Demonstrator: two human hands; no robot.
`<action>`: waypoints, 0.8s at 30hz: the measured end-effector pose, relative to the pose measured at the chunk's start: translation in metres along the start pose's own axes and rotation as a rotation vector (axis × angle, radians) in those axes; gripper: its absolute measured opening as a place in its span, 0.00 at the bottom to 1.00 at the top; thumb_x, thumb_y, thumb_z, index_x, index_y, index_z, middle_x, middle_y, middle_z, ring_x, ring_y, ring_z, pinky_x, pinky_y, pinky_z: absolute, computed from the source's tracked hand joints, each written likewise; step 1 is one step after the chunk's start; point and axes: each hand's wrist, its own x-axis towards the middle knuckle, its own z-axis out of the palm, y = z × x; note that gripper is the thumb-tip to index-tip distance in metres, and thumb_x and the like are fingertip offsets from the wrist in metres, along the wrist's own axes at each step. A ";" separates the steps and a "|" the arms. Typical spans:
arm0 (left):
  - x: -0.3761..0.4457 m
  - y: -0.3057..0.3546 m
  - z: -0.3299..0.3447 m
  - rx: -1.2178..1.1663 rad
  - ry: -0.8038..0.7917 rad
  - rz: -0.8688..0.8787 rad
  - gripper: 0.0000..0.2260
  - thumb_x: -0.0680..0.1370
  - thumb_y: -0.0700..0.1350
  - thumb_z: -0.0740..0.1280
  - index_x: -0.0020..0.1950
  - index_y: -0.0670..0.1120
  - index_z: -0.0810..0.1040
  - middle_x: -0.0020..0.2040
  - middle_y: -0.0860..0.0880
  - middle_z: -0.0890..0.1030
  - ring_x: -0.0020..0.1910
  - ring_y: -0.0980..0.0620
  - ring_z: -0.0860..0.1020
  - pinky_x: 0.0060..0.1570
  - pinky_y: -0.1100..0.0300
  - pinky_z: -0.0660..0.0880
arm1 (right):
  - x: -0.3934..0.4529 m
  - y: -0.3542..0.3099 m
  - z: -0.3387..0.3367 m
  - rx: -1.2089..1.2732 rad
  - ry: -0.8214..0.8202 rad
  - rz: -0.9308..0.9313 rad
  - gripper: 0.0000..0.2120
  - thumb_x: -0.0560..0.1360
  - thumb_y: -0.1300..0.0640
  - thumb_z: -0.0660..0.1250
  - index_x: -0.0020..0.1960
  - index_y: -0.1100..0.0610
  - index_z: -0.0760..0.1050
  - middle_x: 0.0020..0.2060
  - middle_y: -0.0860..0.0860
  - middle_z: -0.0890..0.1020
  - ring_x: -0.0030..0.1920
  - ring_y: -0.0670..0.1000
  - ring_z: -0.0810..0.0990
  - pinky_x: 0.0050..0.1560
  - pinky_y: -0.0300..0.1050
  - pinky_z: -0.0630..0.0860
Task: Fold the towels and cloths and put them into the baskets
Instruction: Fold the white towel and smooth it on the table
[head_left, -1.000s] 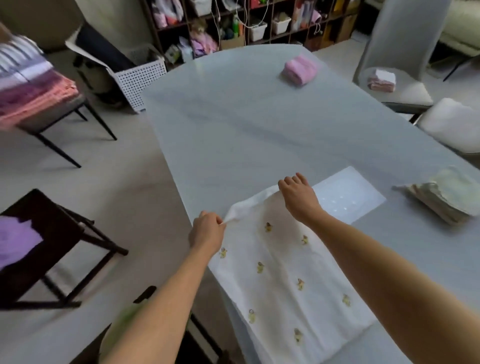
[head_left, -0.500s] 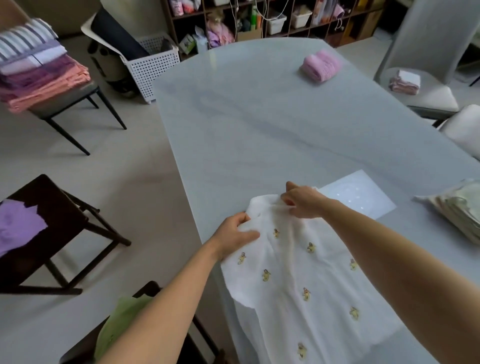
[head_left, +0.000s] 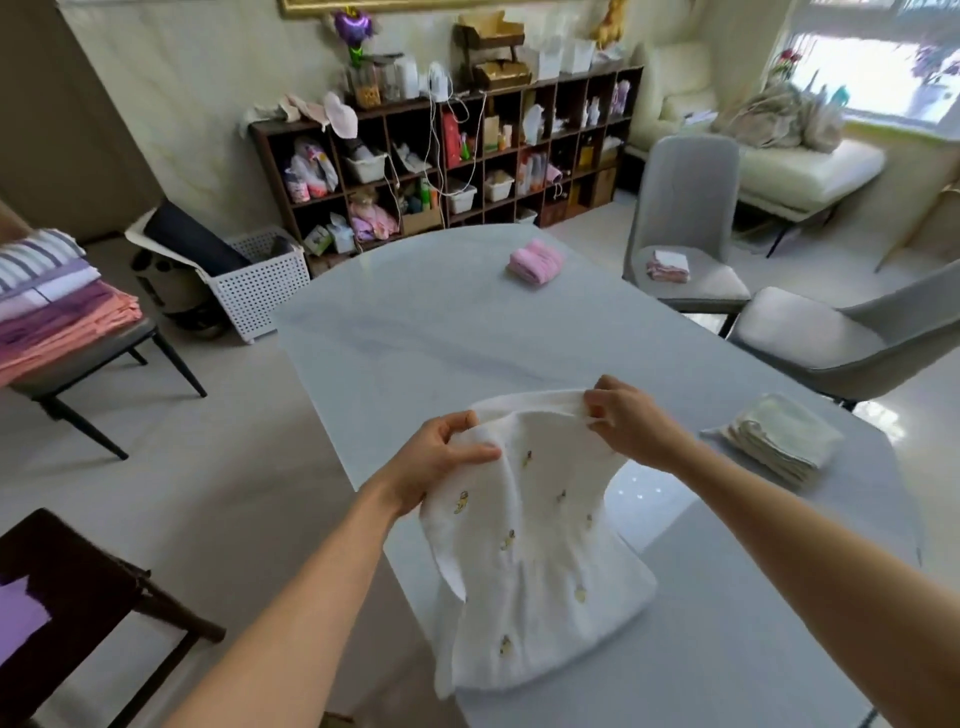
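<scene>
From the head camera, the left hand (head_left: 439, 453) and the right hand (head_left: 626, 421) each pinch the upper edge of a white cloth with small yellow printed figures (head_left: 540, 561), lifting it while its lower part rests on the pale grey oval table (head_left: 415, 332). A rolled pink towel (head_left: 535, 260) lies at the far end, and a folded stack of pale green cloths (head_left: 779, 441) lies at the right. No writing is legible.
</scene>
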 end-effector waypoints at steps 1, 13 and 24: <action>0.003 0.007 0.000 0.118 0.046 0.033 0.11 0.73 0.41 0.74 0.34 0.50 0.75 0.37 0.51 0.80 0.38 0.51 0.79 0.37 0.61 0.76 | -0.006 -0.001 -0.008 -0.012 0.039 0.010 0.06 0.72 0.65 0.67 0.39 0.62 0.71 0.42 0.53 0.72 0.41 0.57 0.75 0.39 0.45 0.68; -0.009 0.093 0.000 1.599 -0.104 0.984 0.13 0.78 0.52 0.65 0.40 0.46 0.71 0.42 0.49 0.69 0.33 0.49 0.70 0.48 0.48 0.79 | -0.089 -0.024 -0.091 -0.122 0.404 0.100 0.06 0.72 0.65 0.71 0.40 0.64 0.73 0.41 0.59 0.77 0.39 0.60 0.77 0.37 0.51 0.73; -0.023 0.127 0.030 1.491 -0.145 1.019 0.15 0.77 0.52 0.68 0.38 0.44 0.73 0.47 0.47 0.73 0.30 0.53 0.68 0.33 0.61 0.69 | -0.099 -0.033 -0.119 -0.292 0.333 0.239 0.07 0.79 0.57 0.62 0.44 0.58 0.71 0.45 0.57 0.81 0.44 0.60 0.79 0.38 0.45 0.63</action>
